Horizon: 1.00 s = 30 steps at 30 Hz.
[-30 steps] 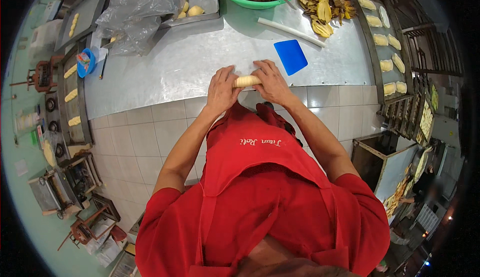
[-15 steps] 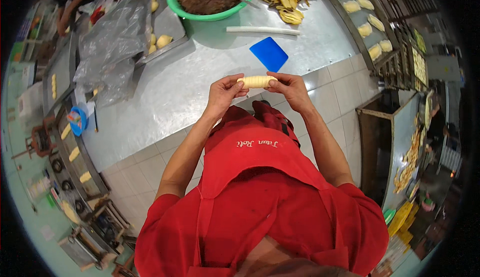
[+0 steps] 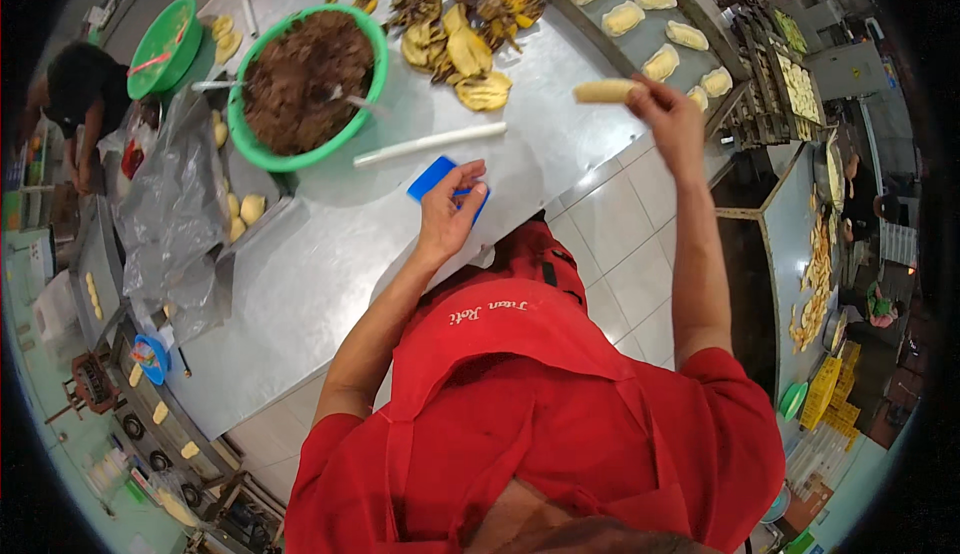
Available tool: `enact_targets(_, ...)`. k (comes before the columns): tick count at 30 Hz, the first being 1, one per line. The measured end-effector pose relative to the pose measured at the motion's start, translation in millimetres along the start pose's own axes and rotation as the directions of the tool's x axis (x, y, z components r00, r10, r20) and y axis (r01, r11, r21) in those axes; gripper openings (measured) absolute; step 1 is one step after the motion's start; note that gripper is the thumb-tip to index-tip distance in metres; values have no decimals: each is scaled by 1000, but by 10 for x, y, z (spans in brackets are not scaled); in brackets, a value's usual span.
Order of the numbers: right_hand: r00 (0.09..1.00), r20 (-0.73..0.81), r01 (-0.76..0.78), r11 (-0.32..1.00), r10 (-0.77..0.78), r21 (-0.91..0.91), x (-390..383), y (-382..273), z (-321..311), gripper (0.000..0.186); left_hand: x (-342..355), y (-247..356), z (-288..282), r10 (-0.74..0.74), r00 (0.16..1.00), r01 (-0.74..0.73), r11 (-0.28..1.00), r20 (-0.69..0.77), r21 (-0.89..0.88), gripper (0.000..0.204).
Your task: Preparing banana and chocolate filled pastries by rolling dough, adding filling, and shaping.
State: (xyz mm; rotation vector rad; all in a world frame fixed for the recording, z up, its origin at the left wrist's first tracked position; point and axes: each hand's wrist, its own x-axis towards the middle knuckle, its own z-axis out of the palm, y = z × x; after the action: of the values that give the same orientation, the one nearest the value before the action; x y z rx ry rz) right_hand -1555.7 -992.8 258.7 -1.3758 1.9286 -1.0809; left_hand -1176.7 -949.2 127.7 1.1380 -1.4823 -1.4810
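My right hand [image 3: 668,122] is raised at the right side of the metal table, pinching one end of a pale dough roll [image 3: 602,92]. The roll is blurred and points left from the fingertips, close to the near edge of a metal tray [image 3: 654,34] with several shaped dough pieces on it. Holding nothing, my left hand [image 3: 452,212] hovers with loosely curled, parted fingers over a blue dough scraper [image 3: 430,178]. Part of the scraper is hidden under that hand.
A white rod [image 3: 430,144] lies beyond the scraper. Behind it are a green basin [image 3: 380,64] of brown filling with utensils, and banana peels [image 3: 468,54]. Crumpled clear plastic [image 3: 170,224] covers part of a tray of dough balls at left. Another person [image 3: 88,94] stands far left.
My left hand has let go of the dough roll. My right hand has carried it up and right toward the tray. The view has turned, shifting the table's things left and down.
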Motion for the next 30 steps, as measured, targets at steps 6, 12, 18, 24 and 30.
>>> enact_targets(6,960,-95,216,914,-262,-343,2527,392,-827,41,846,261,1065,-82,996,76,987,34,144,43)
enact_targets(12,881,235,471,708,-411,-526,4854,752,-936,37,1185,-47,1519,169,978,-106,908,-122,405,46)
enact_targets(18,724,662,603,646,-195,-469,6025,978,-537,33,1218,-14,1643,74,975,46,854,-210,517,47)
enact_targets(24,681,732,438,784,31,-441,6405,1231,-64,39,1282,-59,1701,122,968,38,793,-219,609,43)
enact_targets(30,782,469,617,406,-410,-674,6085,1300,198,31,1278,-30,1720,74,966,106,763,-249,638,43)
